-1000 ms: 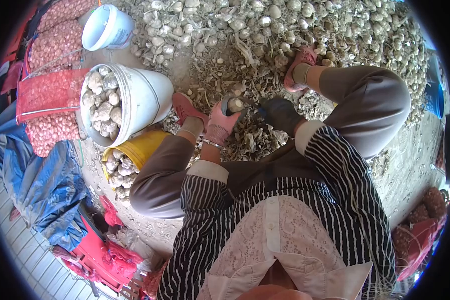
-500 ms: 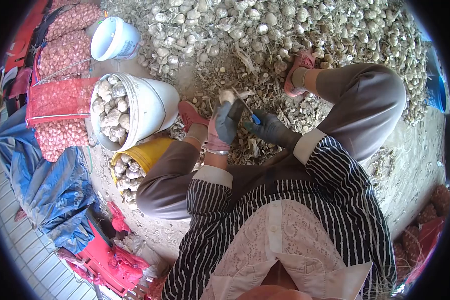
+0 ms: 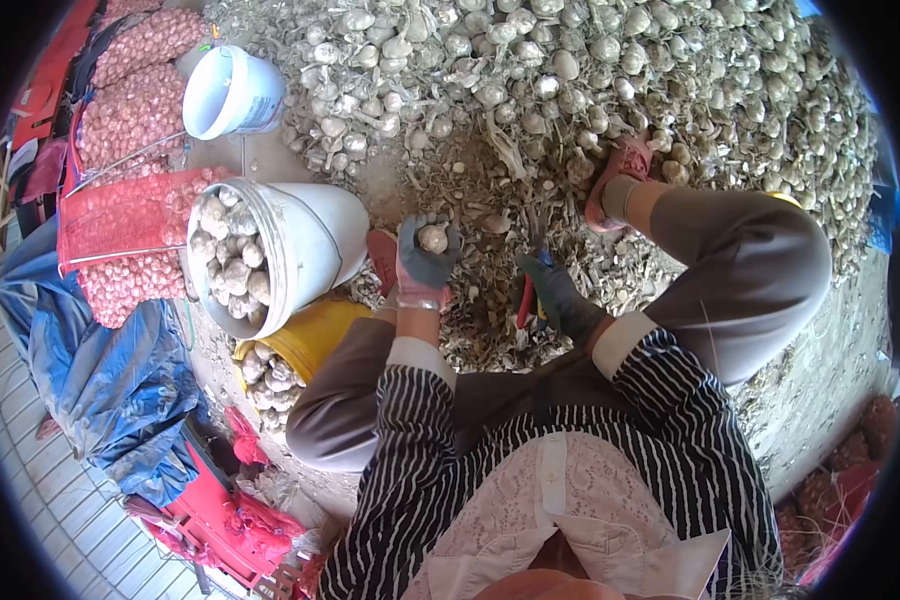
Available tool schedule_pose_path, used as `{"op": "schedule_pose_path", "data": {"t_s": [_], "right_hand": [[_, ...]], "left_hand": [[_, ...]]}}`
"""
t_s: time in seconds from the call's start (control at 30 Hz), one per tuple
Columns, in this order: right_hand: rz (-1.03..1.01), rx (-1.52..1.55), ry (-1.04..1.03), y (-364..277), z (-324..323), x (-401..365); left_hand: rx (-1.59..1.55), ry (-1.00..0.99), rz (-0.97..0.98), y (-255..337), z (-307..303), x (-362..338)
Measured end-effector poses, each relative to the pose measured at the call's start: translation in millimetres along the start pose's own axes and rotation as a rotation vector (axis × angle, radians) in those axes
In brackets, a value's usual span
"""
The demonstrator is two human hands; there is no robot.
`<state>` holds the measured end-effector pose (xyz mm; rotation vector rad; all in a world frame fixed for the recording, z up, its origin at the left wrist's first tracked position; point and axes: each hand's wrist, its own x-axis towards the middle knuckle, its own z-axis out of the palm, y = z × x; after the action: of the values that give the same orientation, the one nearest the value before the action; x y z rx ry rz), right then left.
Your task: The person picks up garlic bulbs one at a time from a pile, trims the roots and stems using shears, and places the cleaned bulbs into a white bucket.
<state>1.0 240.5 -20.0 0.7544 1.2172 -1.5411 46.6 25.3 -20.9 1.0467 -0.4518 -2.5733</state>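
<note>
Left hand: gloved in pink and grey; bulb (image 3: 433, 238) cupped in the curled fingers of the left hand (image 3: 428, 262), its pale top left exposed.
Right hand: dark-gloved; tool (image 3: 525, 300) gripped by the right hand (image 3: 562, 300), well apart from the bulb. Red and blue parts seen; much of the rest covered by the glove or lost against the scraps.
Bulb: held above the ground, near the left shoe (image 3: 380, 258), between the white bucket and the right hand.
Scraps (image 3: 485, 310): dry leaves and stalks, strewn between the legs, below both hands.
Heap (image 3: 570, 70): loose garlic, spread across the floor ahead of the feet; right shoe (image 3: 620, 180) set at its near edge.
White bucket (image 3: 325, 235): filled with garlic, placed beside the left leg; mouth seen at the left side of the view.
Yellow bucket (image 3: 325, 335): garlic held in it too, partly covered by the white bucket and the left leg.
Pale blue bucket (image 3: 260, 95): placed beyond the white bucket, beside the heap; contents cannot be told.
Net bags (image 3: 135, 110): red, packed with bulbs, laid along the far left.
Tarp (image 3: 100, 370): blue, crumpled, near the net bags.
</note>
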Motion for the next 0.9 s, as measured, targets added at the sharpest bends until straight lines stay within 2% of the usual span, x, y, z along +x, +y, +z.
{"op": "schedule_pose_path", "data": {"t_s": [0.03,0.1,0.17,0.2,0.27,0.3,0.33,0.37,0.4,0.47,0.5,0.57,0.6,0.67,0.7,0.73,0.8,0.83,0.9], "right_hand": [[0.008,0.003,0.002,-2.7,3.5,0.4],[0.071,0.034,-0.063,-12.1,10.0,-2.8],[0.058,0.033,-0.034,-7.9,12.4,4.9],[0.024,0.01,-0.105,-11.4,14.2,2.9],[-0.014,-0.033,-0.225,-20.5,16.6,-0.8],[-0.007,-0.031,-0.217,-18.1,16.4,3.1],[0.038,-0.025,-0.193,-15.1,16.1,7.0],[0.085,-0.019,-0.168,-16.0,17.1,9.8],[0.093,-0.019,-0.159,-17.5,16.7,12.3],[0.08,-0.135,-0.175,-26.3,19.0,10.2],[0.085,-0.133,-0.168,-16.5,13.1,20.3],[-0.076,-0.383,-0.214,-12.1,16.5,28.8],[-0.074,-0.381,-0.219,-11.1,13.6,27.4],[-0.383,-0.992,-0.05,-27.3,12.4,18.7],[-0.392,-0.984,-0.053,-35.0,14.8,14.2],[-0.478,-0.989,-0.02,-41.0,15.6,9.7],[-0.656,-1.047,0.061,-40.5,12.7,10.9],[-0.666,-1.047,0.06,-41.5,11.9,11.3],[-0.783,-1.149,0.109,-44.6,9.7,8.0]], "left_hand": [[0.141,0.158,-0.002,4.2,-9.1,23.6],[0.148,0.219,-0.023,10.8,-16.3,70.4],[0.47,0.394,-0.028,19.0,-8.9,113.0],[0.47,0.399,-0.036,26.4,-21.2,151.9],[1.1,0.644,0.051,34.2,-69.2,227.9],[1.101,0.646,0.039,33.6,-52.8,230.6],[1.344,0.575,0.134,35.1,-19.6,228.0],[1.582,0.491,0.232,34.1,-12.8,235.1],[1.582,0.492,0.218,31.0,-8.2,238.6],[1.93,0.562,0.386,27.5,-6.2,251.7],[1.932,0.559,0.376,29.1,-9.3,256.0],[1.846,0.529,0.263,37.6,-6.9,251.0],[1.85,0.533,0.265,38.1,-5.6,243.7],[1.064,0.541,0.044,33.3,7.1,212.3],[0.671,0.514,-0.058,28.2,12.7,194.2],[0.677,0.509,-0.05,22.2,13.5,177.3],[0.271,0.143,-0.113,6.4,10.3,139.5],[0.271,0.137,-0.107,-3.6,15.0,115.9],[0.494,-0.098,-0.035,-25.0,32.2,69.9]]}}
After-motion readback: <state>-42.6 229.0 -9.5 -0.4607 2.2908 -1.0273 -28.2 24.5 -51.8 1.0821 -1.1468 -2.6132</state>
